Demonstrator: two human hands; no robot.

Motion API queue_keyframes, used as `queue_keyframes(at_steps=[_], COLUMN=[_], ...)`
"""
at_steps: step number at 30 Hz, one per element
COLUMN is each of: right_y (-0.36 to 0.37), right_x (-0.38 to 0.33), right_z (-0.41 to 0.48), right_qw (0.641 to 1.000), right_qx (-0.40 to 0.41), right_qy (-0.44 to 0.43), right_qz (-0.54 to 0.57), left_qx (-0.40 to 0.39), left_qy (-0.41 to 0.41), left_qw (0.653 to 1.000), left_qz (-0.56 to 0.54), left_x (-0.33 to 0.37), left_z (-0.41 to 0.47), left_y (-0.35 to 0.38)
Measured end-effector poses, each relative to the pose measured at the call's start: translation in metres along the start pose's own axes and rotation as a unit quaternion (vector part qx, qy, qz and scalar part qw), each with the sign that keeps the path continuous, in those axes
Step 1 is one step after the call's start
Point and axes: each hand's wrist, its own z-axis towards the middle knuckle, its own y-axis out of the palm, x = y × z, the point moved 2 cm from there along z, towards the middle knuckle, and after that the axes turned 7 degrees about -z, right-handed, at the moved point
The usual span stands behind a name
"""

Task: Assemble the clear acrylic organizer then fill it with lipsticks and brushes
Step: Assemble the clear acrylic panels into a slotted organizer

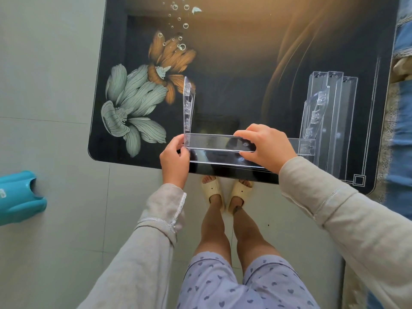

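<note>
step: slotting | left hand point(175, 157) pinches side panel point(188, 108) at 9 o'clock, steadying joint | right hand point(265, 148) fingers clamp shelf strip point(220, 142), likely seating tabs

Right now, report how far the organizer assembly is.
Done: one side panel stands upright at the left end of the long strip. In hand: left hand grips that corner, right hand pinches the strip further along. Left: second side panel and spare strips lie at right; no lipsticks or brushes visible.
</note>
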Motion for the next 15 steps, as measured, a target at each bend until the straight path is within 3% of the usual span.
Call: queue_keyframes(at_steps=[15], right_y=[0.0079], right_x=[0.0027], right_z=[0.0035], right_qw=[0.999], right_qx=[-0.017], right_qy=[0.032], right_qz=[0.006], left_qx=[0.013], left_qy=[0.016], left_qw=[1.0], left_qz=[0.016], left_x=[0.0035], left_z=[-0.0009], left_y=[0.0022])
